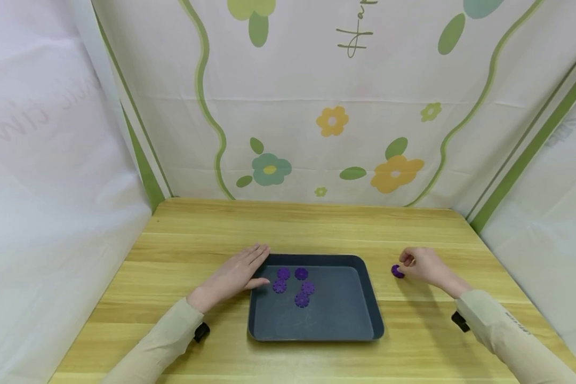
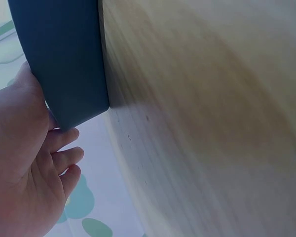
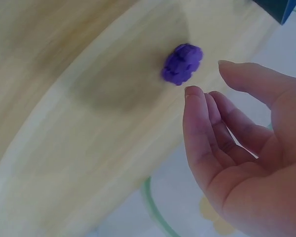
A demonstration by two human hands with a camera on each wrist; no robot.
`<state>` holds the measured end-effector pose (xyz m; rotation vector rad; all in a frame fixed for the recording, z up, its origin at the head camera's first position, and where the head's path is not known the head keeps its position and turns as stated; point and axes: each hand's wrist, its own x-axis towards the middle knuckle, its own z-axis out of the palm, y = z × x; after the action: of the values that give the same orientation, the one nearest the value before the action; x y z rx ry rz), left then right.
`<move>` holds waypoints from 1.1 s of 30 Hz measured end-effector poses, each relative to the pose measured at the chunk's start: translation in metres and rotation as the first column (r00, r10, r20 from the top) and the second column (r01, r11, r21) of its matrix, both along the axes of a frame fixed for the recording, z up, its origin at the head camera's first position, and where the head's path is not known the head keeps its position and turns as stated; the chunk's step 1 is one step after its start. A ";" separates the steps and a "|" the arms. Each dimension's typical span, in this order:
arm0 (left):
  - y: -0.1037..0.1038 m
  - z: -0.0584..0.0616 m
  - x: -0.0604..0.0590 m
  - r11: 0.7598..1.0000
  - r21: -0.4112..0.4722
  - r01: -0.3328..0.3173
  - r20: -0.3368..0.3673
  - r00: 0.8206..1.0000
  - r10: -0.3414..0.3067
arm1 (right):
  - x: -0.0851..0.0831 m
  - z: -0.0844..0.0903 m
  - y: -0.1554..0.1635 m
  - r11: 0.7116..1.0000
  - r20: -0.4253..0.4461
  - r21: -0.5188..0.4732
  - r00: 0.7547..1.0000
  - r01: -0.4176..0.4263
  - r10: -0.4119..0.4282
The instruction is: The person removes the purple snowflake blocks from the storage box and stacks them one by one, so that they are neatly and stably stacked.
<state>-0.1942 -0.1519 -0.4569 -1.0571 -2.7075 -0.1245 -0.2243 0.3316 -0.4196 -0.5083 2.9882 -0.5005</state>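
- The right hand [image 1: 424, 265] is just beside a small stack of purple notched discs [image 1: 396, 271] on the wooden table [image 1: 288, 226]; thumb and fingertips stand apart, holding nothing.
- The left hand [image 1: 235, 273] rests with straight fingers on the tray's [image 1: 338, 320] rim; five loose discs [image 1: 302, 300] lie inside.
- Picking up seems the present step; the next move calls for a light pinch.

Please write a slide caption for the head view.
Left hand against a dark tray of five purple notched discs; right hand beside a purple piece on the wooden table.
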 end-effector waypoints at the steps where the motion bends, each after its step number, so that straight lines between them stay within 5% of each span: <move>1: 0.000 0.000 0.000 1.000 0.000 0.001 -0.006 1.000 -0.001 | 0.000 0.001 -0.002 1.000 -0.006 0.000 1.000 -0.007 0.007; 15: -0.001 0.000 -0.002 1.000 -0.001 0.017 -0.041 0.999 -0.017 | 0.008 0.020 -0.041 0.997 -0.013 -0.009 0.997 -0.077 0.077; 33: -0.001 0.000 -0.001 1.000 0.002 0.014 -0.022 1.000 -0.014 | 0.009 0.022 -0.078 0.985 -0.074 -0.027 0.983 -0.172 0.170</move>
<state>-0.1952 -0.1525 -0.4566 -1.0702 -2.6807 -0.1172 -0.2153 0.2534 -0.3977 -0.7939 2.9698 -0.5283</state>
